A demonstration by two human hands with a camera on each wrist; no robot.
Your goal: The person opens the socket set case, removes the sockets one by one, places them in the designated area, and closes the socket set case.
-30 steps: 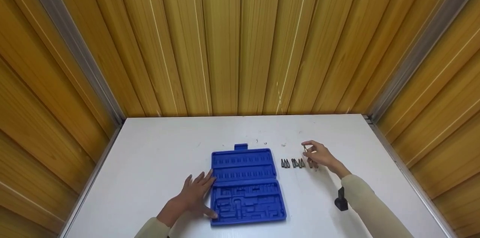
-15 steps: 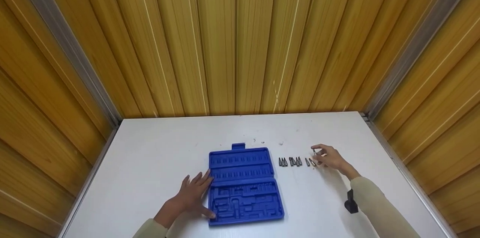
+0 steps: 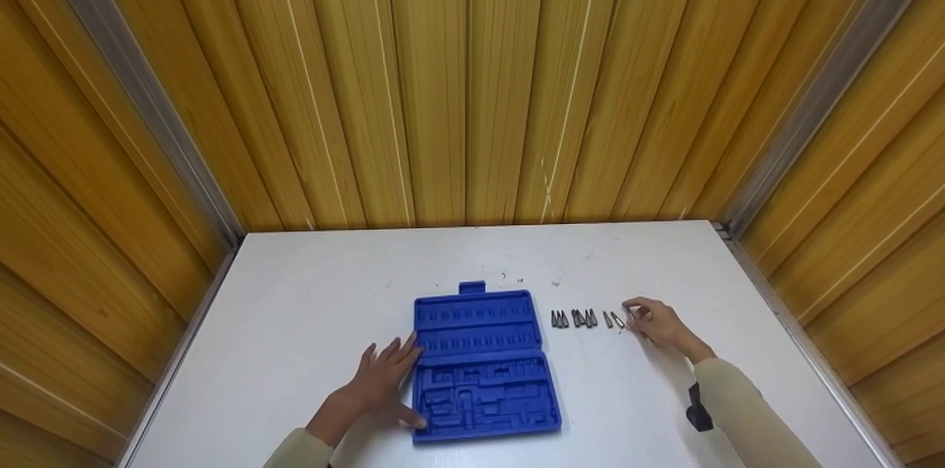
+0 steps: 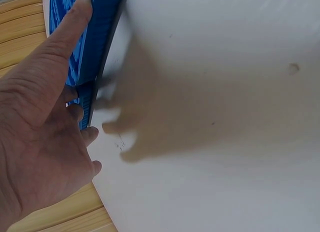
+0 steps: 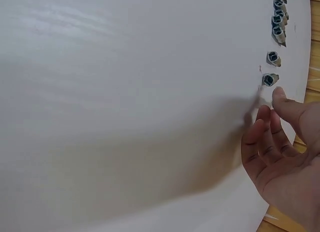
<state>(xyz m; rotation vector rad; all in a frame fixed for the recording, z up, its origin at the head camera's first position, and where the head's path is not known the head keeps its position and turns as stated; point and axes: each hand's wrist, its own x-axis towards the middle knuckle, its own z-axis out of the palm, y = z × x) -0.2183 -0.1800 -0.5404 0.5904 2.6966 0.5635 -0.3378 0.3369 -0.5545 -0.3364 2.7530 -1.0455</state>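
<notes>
A blue plastic tool case (image 3: 476, 356) lies unfolded on the white table, its moulded slots facing up. My left hand (image 3: 375, 388) rests spread along its left side; the thumb (image 4: 75, 17) presses on the case edge in the left wrist view. Right of the case, small tapered metal bit sockets stand in a row: a group of three (image 3: 559, 319), a cluster of several (image 3: 585, 318) and a pair (image 3: 613, 319). At the row's right end my right hand (image 3: 659, 323) pinches another bit socket (image 3: 629, 311) between thumb and fingers, low over the table. Fingers mostly hide it in the right wrist view.
The white table (image 3: 310, 291) reaches back to a yellow wood-look wall (image 3: 472, 84), with similar walls at both sides. Small marks (image 3: 556, 283) dot the tabletop behind the row. A black device (image 3: 698, 409) hangs under the right sleeve.
My right hand has moved right and down with the bit socket, to beside the pair at the row's end. That pair now shows uncovered. The left hand stays on the case.
</notes>
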